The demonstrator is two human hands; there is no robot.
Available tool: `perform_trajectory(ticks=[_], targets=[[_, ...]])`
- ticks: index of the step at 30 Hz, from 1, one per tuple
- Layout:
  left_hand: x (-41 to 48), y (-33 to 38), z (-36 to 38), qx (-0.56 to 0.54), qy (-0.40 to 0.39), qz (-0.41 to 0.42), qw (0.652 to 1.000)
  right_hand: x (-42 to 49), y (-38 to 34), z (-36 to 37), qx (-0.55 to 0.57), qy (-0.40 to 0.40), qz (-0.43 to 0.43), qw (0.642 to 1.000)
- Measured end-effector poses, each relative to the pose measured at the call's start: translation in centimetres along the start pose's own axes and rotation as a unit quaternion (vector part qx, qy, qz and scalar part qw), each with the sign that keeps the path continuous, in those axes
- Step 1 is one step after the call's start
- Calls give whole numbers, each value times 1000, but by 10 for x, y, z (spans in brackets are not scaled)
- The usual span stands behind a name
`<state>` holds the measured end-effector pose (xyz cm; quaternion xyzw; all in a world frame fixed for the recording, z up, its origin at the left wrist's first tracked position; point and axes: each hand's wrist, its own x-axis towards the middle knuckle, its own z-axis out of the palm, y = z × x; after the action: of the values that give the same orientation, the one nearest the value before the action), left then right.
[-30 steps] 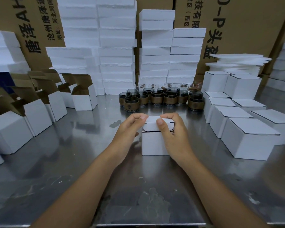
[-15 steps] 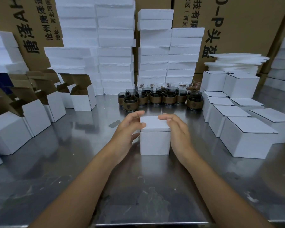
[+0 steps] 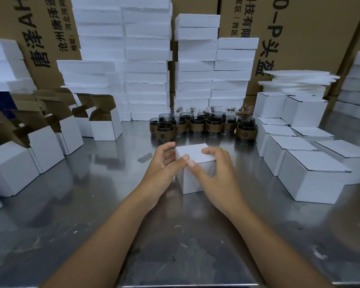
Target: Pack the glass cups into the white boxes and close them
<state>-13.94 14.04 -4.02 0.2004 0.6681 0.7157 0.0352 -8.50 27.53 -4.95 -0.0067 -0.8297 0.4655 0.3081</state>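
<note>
small white cardboard box (image 3: 193, 181), lid down, is sitting mid steel table (image 3: 87, 204), left hand (image 3: 160, 169) and right hand (image 3: 218, 173) both clasping it, thumbs meeting at the lid's near edge; I reckon it's worth pressing that edge flush while steadying the sides, brown-sleeved glass cups (image 3: 214, 124) waiting toward the far edge.

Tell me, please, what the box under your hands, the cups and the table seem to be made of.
Box: likely matte white cardboard; open boxes alike show brown insides. Cups: dark see-through glass with brown bands, perhaps leather or cork. Table: probably stainless steel, shiny, scuffed, reflecting boxes.
</note>
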Motion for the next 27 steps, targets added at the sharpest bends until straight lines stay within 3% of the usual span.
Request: perform_trajectory(ticks=[8,18,27], targets=[[-2,3,2,15,24,-14,1000,-5,-5,3,-126,-17,-9,992],[1,0,2,10,31,-30,999,-5,-5,3,-90,51,48,993],[4,0,3,-23,43,-38,998,13,2,-4,-70,47,85,993]])
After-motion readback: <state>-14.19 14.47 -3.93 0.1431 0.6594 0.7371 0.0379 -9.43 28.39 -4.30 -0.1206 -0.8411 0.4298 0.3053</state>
